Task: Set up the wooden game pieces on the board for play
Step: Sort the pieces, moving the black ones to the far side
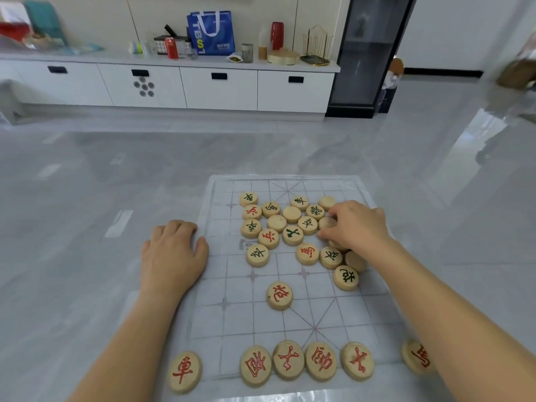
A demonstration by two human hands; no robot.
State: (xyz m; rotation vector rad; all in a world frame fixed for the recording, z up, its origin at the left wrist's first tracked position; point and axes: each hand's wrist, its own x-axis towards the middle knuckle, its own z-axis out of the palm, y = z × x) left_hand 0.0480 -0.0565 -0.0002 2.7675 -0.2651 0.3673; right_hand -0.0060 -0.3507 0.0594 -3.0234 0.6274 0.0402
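A translucent sheet board (220,320) with a red grid lies on the grey floor. Several round wooden pieces with red or green characters are heaped on its far half (293,221). Several red pieces stand along the near edge, among them a chariot piece (184,371) at the left and a horse piece (417,356) at the right, partly behind my right forearm. A lone red cannon piece (279,295) sits mid-board. My left hand (172,253) rests flat on the board's left edge. My right hand (355,224) pinches a blank-faced piece (326,223) at the heap's right side.
The grey glossy floor (87,198) stretches around the board. A white low cabinet (174,85) with a blue bag (211,31), red can and other items stands along the far wall. A dark glass cabinet (368,53) stands at the back right.
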